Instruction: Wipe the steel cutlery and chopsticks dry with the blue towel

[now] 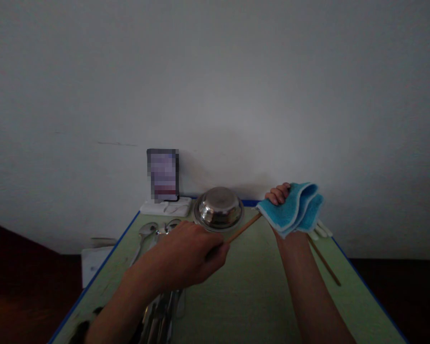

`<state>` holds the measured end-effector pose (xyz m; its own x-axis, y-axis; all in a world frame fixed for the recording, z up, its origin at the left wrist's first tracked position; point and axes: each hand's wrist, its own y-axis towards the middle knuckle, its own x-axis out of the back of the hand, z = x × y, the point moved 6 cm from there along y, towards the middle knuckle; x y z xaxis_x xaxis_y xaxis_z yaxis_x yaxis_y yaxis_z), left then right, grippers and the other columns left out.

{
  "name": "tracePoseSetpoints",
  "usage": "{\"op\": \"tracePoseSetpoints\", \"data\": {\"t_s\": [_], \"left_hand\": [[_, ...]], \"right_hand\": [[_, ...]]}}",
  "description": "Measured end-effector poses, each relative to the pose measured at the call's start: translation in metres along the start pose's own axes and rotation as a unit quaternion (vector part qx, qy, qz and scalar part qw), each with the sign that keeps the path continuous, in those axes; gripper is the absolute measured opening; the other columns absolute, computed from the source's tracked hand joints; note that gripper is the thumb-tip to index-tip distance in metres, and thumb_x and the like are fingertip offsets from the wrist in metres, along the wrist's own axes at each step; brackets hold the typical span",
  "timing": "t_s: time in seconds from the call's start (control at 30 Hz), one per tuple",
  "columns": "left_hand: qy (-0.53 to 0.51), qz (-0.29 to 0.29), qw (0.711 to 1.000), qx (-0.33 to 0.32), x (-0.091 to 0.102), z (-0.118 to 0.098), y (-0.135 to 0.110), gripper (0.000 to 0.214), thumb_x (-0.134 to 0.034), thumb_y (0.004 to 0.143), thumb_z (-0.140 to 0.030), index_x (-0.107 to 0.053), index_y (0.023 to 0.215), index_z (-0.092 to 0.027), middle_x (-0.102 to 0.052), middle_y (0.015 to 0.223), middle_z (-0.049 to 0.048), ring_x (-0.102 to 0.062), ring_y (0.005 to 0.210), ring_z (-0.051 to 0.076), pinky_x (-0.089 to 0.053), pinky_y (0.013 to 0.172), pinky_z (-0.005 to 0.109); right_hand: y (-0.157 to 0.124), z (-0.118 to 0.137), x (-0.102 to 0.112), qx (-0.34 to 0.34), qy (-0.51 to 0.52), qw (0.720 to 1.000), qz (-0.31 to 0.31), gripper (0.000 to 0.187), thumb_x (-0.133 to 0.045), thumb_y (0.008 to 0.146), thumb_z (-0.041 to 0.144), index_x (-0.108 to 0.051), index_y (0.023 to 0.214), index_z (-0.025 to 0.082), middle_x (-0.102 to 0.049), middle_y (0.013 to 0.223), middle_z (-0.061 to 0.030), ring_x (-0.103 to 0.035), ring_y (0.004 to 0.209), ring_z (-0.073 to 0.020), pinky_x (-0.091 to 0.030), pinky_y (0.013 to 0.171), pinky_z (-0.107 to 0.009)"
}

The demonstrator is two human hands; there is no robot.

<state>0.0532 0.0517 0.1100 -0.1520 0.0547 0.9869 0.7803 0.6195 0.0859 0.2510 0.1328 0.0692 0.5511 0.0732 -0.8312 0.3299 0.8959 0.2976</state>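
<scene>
My left hand (186,255) is closed around one end of a thin wooden chopstick (244,227), which slants up and to the right. Its far tip runs into a folded blue cloth (296,209). My right hand (279,193) grips that cloth, fingers curled over its top edge, raised above the green table (247,291). A second wooden chopstick (324,262) lies on the table beside my right forearm.
An upturned steel bowl (219,209) sits at the table's far edge. Metal spoons (146,231) and other cutlery lie along the left side under my left arm. A blurred screen (163,175) stands on a white cloth (167,207) against the wall.
</scene>
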Motion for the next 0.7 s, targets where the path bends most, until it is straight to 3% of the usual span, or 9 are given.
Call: {"op": "tracePoseSetpoints", "data": {"t_s": [0.47,0.7], "left_hand": [[-0.003,0.018,1.0,0.002,-0.007,-0.002,0.004,0.031,-0.035,0.088,-0.028,-0.056,0.067,-0.019,-0.051,0.052,-0.0017,-0.048,0.049,0.012,-0.027,0.05,0.026],[-0.009,0.025,1.0,0.006,-0.01,-0.002,0.006,0.033,-0.034,0.088,-0.029,-0.057,0.065,-0.018,-0.052,0.053,-0.0008,-0.049,0.049,0.011,-0.028,0.05,0.026]], "right_hand": [[-0.002,-0.001,-0.007,-0.033,0.012,0.999,-0.02,0.027,-0.043,0.081,0.033,-0.048,0.056,0.022,-0.027,0.039,0.0104,-0.02,0.03,-0.0059,-0.024,0.03,-0.017],[-0.007,-0.002,-0.011,-0.069,0.03,0.997,-0.019,0.04,-0.037,0.086,0.035,-0.038,0.049,0.02,-0.03,0.039,0.0083,-0.028,0.033,-0.0069,-0.028,0.033,-0.018]]}}
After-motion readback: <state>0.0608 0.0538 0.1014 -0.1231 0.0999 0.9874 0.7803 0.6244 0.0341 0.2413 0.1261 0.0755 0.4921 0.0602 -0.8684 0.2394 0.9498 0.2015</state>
